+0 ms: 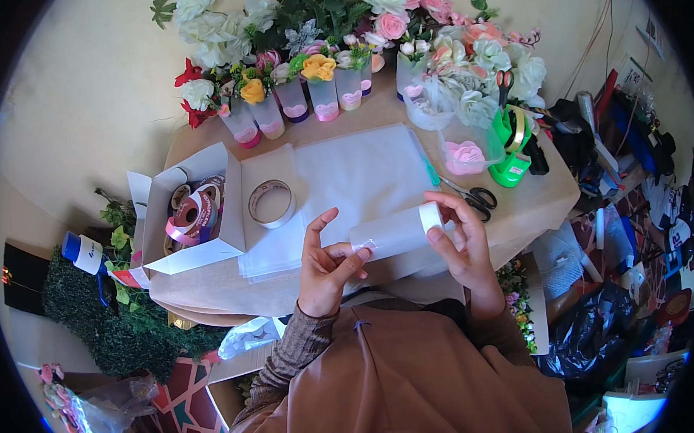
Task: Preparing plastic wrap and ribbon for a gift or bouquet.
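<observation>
Between my two hands a translucent frosted tube (389,233) lies nearly level, with a white band (430,217) around its right end. My left hand (330,266) pinches the tube's left end between thumb and fingers, its index finger raised. My right hand (463,240) holds the white-banded end between thumb and fingers. Beneath and beyond the tube, translucent white sheets (350,164) are stacked on the table. A roll of tape (271,204) rests on the sheets at the left. Black-handled scissors (481,200) lie close beyond my right hand.
Left stands an open white box (195,255) of ribbon rolls (195,214). Along the back are several frosted tubes with artificial flowers (323,95). To the right are a tub of pink labels (467,156), a green tape dispenser (509,169) and a teal cutter (430,170).
</observation>
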A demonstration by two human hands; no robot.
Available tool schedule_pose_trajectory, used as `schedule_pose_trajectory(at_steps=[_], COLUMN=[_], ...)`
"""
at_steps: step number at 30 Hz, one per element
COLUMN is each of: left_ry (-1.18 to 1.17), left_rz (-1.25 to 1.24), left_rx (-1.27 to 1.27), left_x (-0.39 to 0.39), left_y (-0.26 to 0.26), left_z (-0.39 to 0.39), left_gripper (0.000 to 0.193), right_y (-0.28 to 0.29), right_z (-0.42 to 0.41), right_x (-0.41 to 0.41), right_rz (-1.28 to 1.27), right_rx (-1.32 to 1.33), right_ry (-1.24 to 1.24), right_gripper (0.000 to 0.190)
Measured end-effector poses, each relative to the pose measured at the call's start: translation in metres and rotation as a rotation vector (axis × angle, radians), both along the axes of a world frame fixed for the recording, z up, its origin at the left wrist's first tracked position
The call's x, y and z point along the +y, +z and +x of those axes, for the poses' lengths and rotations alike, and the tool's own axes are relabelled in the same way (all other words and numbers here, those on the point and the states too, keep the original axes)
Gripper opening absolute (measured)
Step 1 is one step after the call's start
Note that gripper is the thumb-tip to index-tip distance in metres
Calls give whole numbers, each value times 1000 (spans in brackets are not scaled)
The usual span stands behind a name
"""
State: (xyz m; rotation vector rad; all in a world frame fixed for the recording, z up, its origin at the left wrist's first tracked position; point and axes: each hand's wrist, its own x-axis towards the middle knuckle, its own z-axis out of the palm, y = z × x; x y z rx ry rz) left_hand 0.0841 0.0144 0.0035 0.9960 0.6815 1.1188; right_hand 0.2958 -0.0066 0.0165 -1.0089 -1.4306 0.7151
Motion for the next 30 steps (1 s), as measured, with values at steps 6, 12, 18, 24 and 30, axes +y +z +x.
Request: schedule_pose_trajectory(at_steps=[6, 12, 18, 24, 30], left_ry=[69, 42, 32, 39, 142], left_rz=[-73, 9, -36, -21, 11], left_rx=[-125, -9, -80, -12, 21], left_x=[-1, 1, 2, 2, -1], left_y=[3, -1, -1, 0, 0], left_z=[1, 2, 2, 1, 6], left_gripper=[67, 64, 66, 66, 68], right_y=[1, 2, 1, 0, 1], right_z=[-1, -3, -2, -2, -6], right_x=[0, -1, -1, -1, -1], right_rz=[-1, 3, -6, 0, -4], right_rx=[0, -17, -31, -40, 155], right_ry=[-6, 11, 35, 71, 140], right_gripper=[41, 42, 42, 43, 61])
